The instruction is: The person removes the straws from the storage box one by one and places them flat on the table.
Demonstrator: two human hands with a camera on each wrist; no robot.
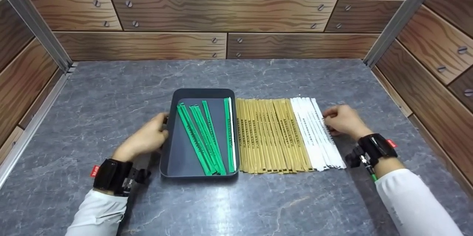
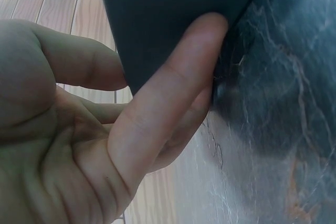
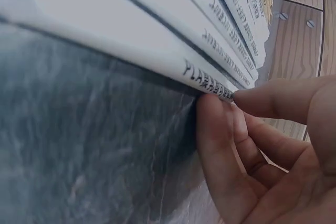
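Note:
A dark grey tray (image 1: 175,143) stands left of centre with several green wrapped straws (image 1: 199,138) and one white wrapped straw (image 1: 232,134) inside. My left hand (image 1: 147,134) is at the tray's left side, its fingers pressed against the outer wall (image 2: 152,19). Right of the tray lies a row of gold wrapped straws (image 1: 271,136), followed by white wrapped straws (image 1: 316,132) side by side. With thumb and finger, my right hand (image 1: 343,119) pinches the outermost white straw (image 3: 157,61) at the row's right edge; printed letters show just beside the fingertips.
The grey marbled tabletop (image 1: 277,202) spreads around the tray and row. Wood-patterned panels (image 1: 221,14) close off the back and both sides, with metal posts (image 1: 40,21) at the corners. A dark camera band (image 1: 377,149) sits on each wrist.

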